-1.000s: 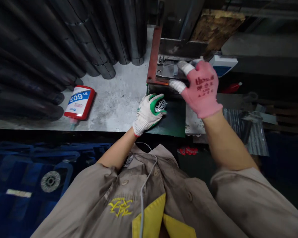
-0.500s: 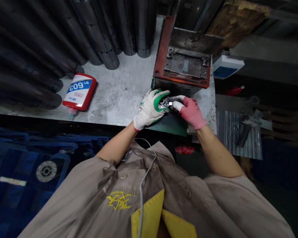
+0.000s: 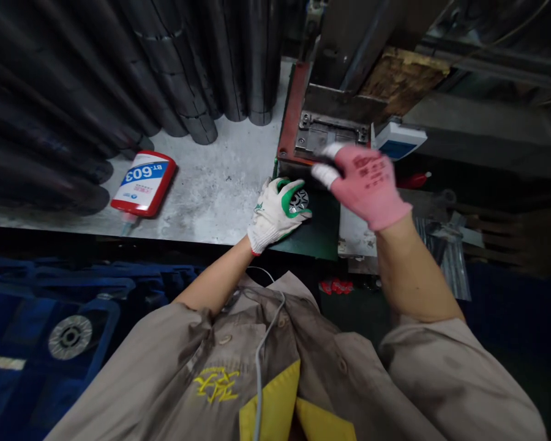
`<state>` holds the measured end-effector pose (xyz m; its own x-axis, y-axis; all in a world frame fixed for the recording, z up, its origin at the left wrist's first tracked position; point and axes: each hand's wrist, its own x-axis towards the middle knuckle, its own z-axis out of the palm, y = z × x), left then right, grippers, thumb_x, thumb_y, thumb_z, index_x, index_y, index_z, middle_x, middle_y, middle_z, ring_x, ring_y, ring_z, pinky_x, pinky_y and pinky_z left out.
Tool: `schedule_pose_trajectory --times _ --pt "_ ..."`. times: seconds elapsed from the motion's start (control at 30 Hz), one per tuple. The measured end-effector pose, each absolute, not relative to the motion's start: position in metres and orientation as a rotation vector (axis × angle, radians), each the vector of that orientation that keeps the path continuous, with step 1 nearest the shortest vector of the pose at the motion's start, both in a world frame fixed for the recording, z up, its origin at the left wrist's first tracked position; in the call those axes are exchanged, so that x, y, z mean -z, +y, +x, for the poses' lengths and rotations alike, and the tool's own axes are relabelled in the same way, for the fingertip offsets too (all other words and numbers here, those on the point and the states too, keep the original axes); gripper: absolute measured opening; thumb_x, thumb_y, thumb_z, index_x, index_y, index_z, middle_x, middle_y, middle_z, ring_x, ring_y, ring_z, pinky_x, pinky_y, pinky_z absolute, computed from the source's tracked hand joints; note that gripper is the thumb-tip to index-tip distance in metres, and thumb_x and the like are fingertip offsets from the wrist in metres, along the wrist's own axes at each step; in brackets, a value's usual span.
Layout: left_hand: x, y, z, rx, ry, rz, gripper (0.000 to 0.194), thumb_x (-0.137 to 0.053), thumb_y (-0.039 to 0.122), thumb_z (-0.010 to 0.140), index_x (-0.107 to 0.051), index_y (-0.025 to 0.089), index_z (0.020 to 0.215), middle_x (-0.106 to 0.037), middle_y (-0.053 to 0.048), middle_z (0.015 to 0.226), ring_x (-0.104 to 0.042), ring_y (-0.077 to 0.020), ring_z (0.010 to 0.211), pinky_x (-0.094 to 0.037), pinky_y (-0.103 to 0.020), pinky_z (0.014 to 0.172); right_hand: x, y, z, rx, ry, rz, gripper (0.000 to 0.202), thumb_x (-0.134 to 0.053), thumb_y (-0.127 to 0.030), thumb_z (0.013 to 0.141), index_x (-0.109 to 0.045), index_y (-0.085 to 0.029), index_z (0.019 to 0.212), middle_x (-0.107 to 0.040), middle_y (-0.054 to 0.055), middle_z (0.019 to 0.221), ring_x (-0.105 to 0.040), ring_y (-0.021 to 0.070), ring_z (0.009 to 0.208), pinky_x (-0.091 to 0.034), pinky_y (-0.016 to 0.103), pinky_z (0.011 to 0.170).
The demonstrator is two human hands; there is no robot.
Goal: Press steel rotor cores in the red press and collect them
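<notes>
My left hand (image 3: 278, 211), in a white glove with green fingertips, is wrapped round a round slotted metal part (image 3: 299, 201) on a dark green surface at the bench's front edge. My right hand (image 3: 362, 180), in a pink glove with pale fingertips, is raised over the front of a metal fixture (image 3: 308, 139) with a red-edged base. Its thumb and index finger are bent near each other; motion blur hides whether anything is between them.
A red bottle (image 3: 143, 184) lies on the grey bench (image 3: 202, 202). Dark cylinders (image 3: 202, 125) line the back left. A white box with a blue panel (image 3: 400, 142) is right of the fixture. Blue crates (image 3: 22, 312) and a slotted disc (image 3: 70, 337) are lower left.
My right hand has moved from beside the slotted part up and right to the fixture. My left hand still holds the part. The view has shifted slightly.
</notes>
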<state>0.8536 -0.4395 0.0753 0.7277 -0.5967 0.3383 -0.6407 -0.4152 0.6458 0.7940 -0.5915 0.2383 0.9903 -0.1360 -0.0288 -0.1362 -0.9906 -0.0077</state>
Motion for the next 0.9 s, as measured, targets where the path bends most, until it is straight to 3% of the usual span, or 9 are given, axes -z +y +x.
schedule_pose_trajectory --times 0.07,0.17,0.33,0.43,0.53,0.63,0.73,0.83,0.9 --pt "-0.075 -0.439 0.854 -0.062 -0.931 2.122 0.084 -0.075 0.076 0.081 -0.062 0.025 0.147 -0.058 -0.016 0.144 -0.055 -0.0352 0.137 -0.049 -0.052 0.117 -0.247 -0.598 0.807 0.046 0.451 -3.21 0.054 -0.049 -0.051 0.107 -0.065 -0.01 0.14 -0.062 0.025 0.141 -0.059 0.042 0.126 -0.05 0.051 0.099" --pt "-0.077 -0.434 0.857 -0.043 -1.018 2.078 0.079 -0.072 0.072 0.086 -0.06 0.025 0.148 -0.06 -0.014 0.146 -0.055 -0.0334 0.14 -0.045 -0.051 0.122 -0.245 -0.607 0.823 0.012 0.501 -3.301 0.051 -0.058 -0.051 0.104 -0.072 -0.007 0.125 -0.059 0.027 0.141 -0.056 0.0438 0.128 -0.049 0.054 0.101" --pt "-0.079 -0.432 0.86 -0.035 -1.107 2.055 0.073 -0.07 0.065 0.09 -0.059 0.023 0.149 -0.063 -0.012 0.147 -0.054 -0.0328 0.144 -0.036 -0.051 0.129 -0.234 -0.608 0.805 0.148 0.342 -3.182 0.054 -0.038 -0.056 0.11 -0.074 -0.018 0.124 -0.069 0.018 0.127 -0.062 0.0368 0.118 -0.051 0.051 0.097" --pt "-0.077 -0.437 0.858 -0.051 -1.075 2.106 0.077 -0.073 0.067 0.086 -0.059 0.024 0.149 -0.062 -0.013 0.147 -0.054 -0.0344 0.143 -0.035 -0.053 0.129 -0.22 -0.596 0.781 0.043 0.226 -3.068 0.046 -0.036 -0.043 0.112 -0.07 -0.021 0.133 -0.072 0.014 0.126 -0.065 0.0309 0.12 -0.051 0.044 0.101" --pt "-0.075 -0.44 0.857 -0.069 -1.076 2.116 0.072 -0.072 0.06 0.088 -0.059 0.024 0.149 -0.063 -0.012 0.147 -0.054 -0.0335 0.143 -0.034 -0.052 0.13 -0.2 -0.575 0.769 -0.289 0.144 -3.073 0.039 -0.04 -0.025 0.108 -0.07 -0.017 0.132 -0.07 0.014 0.136 -0.064 0.0275 0.124 -0.049 0.038 0.104" --pt "-0.076 -0.438 0.858 -0.046 -1.101 2.104 0.065 -0.068 0.051 0.091 -0.059 0.024 0.149 -0.063 -0.01 0.148 -0.053 -0.0317 0.144 -0.032 -0.051 0.131 -0.189 -0.551 0.774 -0.554 0.077 -3.157 0.04 -0.038 -0.012 0.102 -0.07 -0.013 0.126 -0.07 0.019 0.134 -0.066 0.0291 0.12 -0.05 0.038 0.093" --pt "-0.079 -0.435 0.86 0.003 -1.141 2.075 0.067 -0.069 0.053 0.09 -0.058 0.024 0.15 -0.063 -0.01 0.15 -0.052 -0.0319 0.146 -0.029 -0.052 0.133 -0.194 -0.537 0.785 -0.708 0.056 -3.209 0.043 -0.036 -0.006 0.099 -0.071 -0.013 0.123 -0.073 0.02 0.125 -0.07 0.03 0.112 -0.048 0.037 0.081" --pt "-0.083 -0.433 0.86 0.0 -1.129 2.032 0.068 -0.071 0.056 0.088 -0.061 0.022 0.146 -0.066 -0.009 0.147 -0.054 -0.0327 0.144 -0.03 -0.053 0.133 -0.212 -0.547 0.789 -0.742 -0.021 -3.136 0.038 -0.04 -0.016 0.105 -0.071 -0.014 0.128 -0.074 0.018 0.128 -0.07 0.0302 0.116 -0.05 0.038 0.088" --pt "-0.086 -0.435 0.859 0.009 -1.057 1.987 0.065 -0.071 0.058 0.088 -0.064 0.021 0.142 -0.068 -0.01 0.142 -0.059 -0.0311 0.139 -0.037 -0.05 0.129 -0.225 -0.565 0.791 -0.52 0.091 -3.124 0.039 -0.046 -0.033 0.109 -0.068 -0.016 0.136 -0.072 0.015 0.134 -0.067 0.0316 0.121 -0.05 0.041 0.097"
